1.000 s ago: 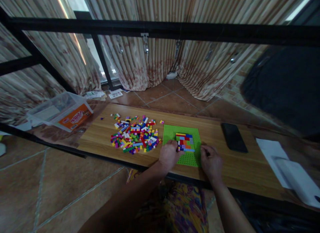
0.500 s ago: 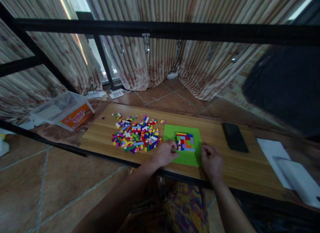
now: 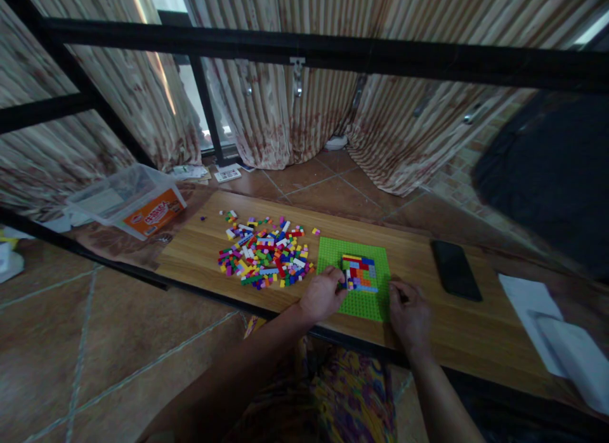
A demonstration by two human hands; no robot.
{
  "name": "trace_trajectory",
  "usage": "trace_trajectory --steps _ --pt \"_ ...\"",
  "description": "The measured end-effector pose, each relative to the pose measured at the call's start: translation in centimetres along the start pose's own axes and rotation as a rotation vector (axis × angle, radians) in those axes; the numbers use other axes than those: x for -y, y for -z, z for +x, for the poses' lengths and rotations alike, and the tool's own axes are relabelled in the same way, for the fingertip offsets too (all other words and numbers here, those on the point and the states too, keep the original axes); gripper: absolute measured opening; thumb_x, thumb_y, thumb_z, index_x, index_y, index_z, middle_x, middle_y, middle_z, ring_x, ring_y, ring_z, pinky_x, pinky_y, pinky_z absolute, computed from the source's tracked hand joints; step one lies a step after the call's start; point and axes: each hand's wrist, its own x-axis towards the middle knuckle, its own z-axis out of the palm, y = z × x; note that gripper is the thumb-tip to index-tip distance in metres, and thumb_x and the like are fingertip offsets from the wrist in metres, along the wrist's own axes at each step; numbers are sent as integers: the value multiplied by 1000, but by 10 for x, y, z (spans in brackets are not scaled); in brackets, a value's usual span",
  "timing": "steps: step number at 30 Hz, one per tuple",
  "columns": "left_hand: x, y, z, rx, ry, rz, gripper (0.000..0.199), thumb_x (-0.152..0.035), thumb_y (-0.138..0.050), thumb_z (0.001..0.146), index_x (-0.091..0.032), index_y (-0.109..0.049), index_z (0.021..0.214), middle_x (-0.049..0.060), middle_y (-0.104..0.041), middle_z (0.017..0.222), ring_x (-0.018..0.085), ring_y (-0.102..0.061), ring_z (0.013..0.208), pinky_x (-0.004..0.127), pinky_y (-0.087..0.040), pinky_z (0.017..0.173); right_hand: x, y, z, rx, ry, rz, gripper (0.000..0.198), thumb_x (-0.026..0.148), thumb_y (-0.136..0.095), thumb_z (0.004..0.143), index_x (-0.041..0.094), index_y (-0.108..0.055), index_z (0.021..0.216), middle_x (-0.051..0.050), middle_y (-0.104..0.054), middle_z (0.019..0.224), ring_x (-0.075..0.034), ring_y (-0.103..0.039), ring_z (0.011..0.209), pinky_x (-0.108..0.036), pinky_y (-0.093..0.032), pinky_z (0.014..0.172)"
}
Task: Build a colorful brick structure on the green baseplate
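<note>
A green studded baseplate (image 3: 359, 310) lies on the wooden tabletop, bearing a low block of joined toy bricks (image 3: 359, 273) in red, blue, yellow, orange and light blue. At the left side of that block, my left hand (image 3: 323, 295) has its fingers closed together, fingertips down near the bricks; whatever they pinch is hidden. My right hand (image 3: 410, 313) rests at the plate's right edge, thumb and forefinger closed on the rim, other fingers curled. Left of the plate spreads a pile of loose mixed-colour toy bricks (image 3: 266, 256).
A black phone (image 3: 455, 270) lies right of the plate, with white papers (image 3: 531, 306) beyond it. A clear plastic bin (image 3: 126, 198) with an orange label stands off the table's left end. A black metal bar (image 3: 304, 43) crosses above, before striped curtains (image 3: 314, 113).
The whole view has shifted slightly. My left hand has moved a little up along the brick block's left side, its fingertips closer in. My right hand stays at the plate's edge.
</note>
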Motion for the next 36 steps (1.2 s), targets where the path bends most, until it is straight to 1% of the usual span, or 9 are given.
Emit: trace_trajectory --steps 5,9,11,16,19,23,27,31,36 --pt "-1 3 -4 24 28 -4 23 -18 -65 77 -21 -56 98 3 -64 100 15 -63 81 25 -50 73 -1 0 0 -2 18 0 36 43 -46 89 15 -68 85 -13 -68 91 -22 -63 80 -34 -48 72" --pt "-10 0 -5 16 32 62 47 -33 -70 76 -21 -48 115 6 -64 111 19 -64 89 29 -51 79 -1 1 -1 6 5 -8 38 45 -46 89 15 -69 86 -13 -68 92 -22 -63 78 -34 -48 70" --pt "-18 -3 -4 25 31 143 53 -41 -69 78 -20 -44 120 8 -63 113 23 -64 93 33 -52 81 -1 1 0 14 1 -4 39 45 -46 88 14 -69 86 -13 -68 92 -22 -63 78 -33 -48 70" --pt "-29 -8 -1 30 24 265 28 -29 -50 90 -17 -49 115 10 -63 110 22 -65 92 32 -52 77 -1 2 0 25 -18 -5 41 47 -45 89 15 -69 87 -14 -69 92 -23 -63 79 -34 -48 70" --pt "-25 -4 -5 -7 34 237 25 -22 -43 92 -18 -51 115 9 -63 111 20 -65 90 30 -53 78 -3 1 0 28 -14 -10 43 49 -44 88 14 -69 88 -15 -68 94 -24 -63 80 -35 -48 70" --pt "-12 13 -18 -102 71 162 27 -18 -41 91 -20 -54 115 7 -65 108 19 -64 96 30 -52 85 -7 0 -1 22 -9 -18 44 51 -44 88 15 -69 87 -15 -68 93 -24 -63 79 -36 -49 70" --pt "6 41 -31 -247 122 83 26 -17 -47 89 -21 -57 113 5 -67 111 18 -65 96 31 -52 90 -9 0 -2 26 3 -30 45 52 -44 87 14 -69 86 -14 -68 93 -25 -63 79 -38 -49 72" --pt "29 70 -34 -396 174 87 26 -15 -49 88 -21 -60 110 5 -68 113 19 -64 104 32 -49 96 -10 -1 -1 5 8 -26 45 52 -45 87 15 -69 86 -15 -68 93 -25 -62 78 -38 -48 71" --pt "51 92 -31 -462 254 188 26 -15 -49 88 -20 -63 109 6 -68 110 20 -65 100 34 -51 93 -10 -1 -1 12 8 -49 44 51 -44 87 14 -69 86 -15 -68 93 -25 -63 79 -37 -48 71"
